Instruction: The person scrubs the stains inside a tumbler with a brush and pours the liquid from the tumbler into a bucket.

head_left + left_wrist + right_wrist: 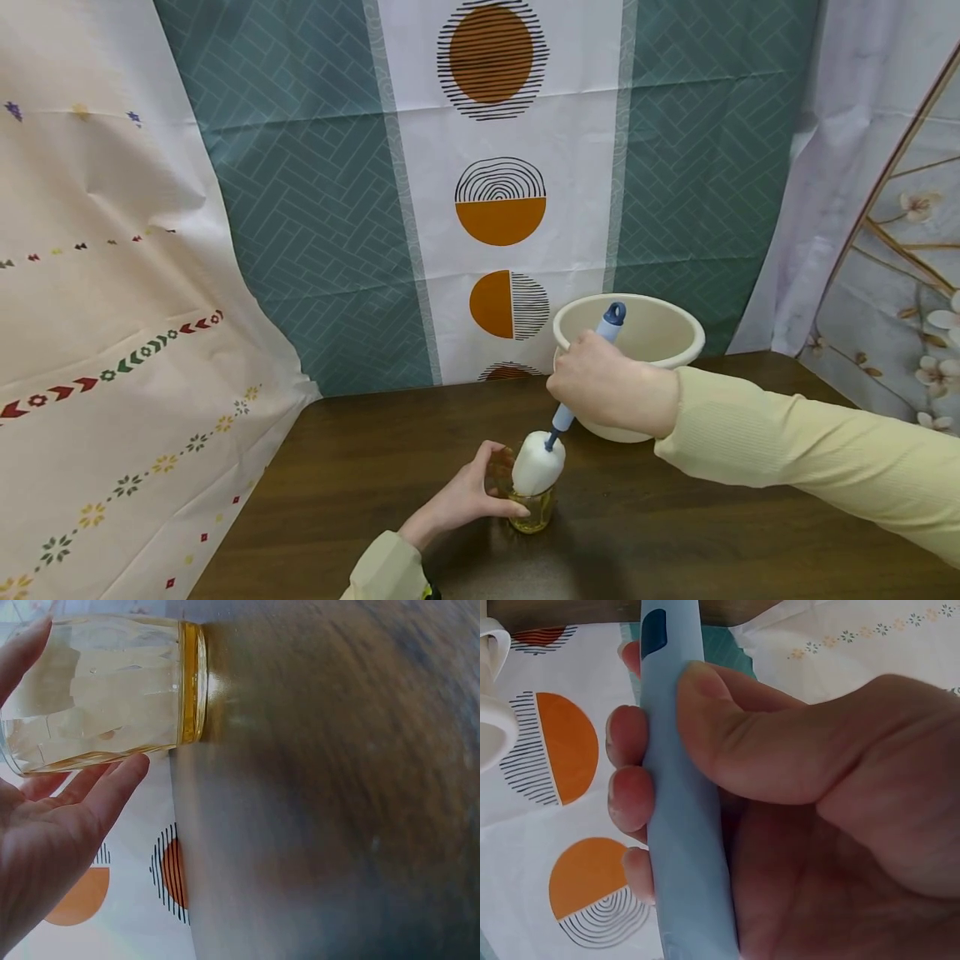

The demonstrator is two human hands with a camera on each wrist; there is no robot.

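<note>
An amber-tinted drinking glass stands on the dark wooden table. My left hand holds it from the left, thumb on the near side and fingers around the far side. My right hand grips the light blue handle of a cleaning brush, thumb along the handle and fingers wrapped round it. The brush slants down to a white sponge head, whose lower end sits in the glass's mouth. Through the glass wall in the left wrist view, the pale sponge shows near the rim.
A cream plastic basin stands behind my right hand, near the table's back edge. A patterned cloth hangs behind the table. More printed cloths hang at the left and the right.
</note>
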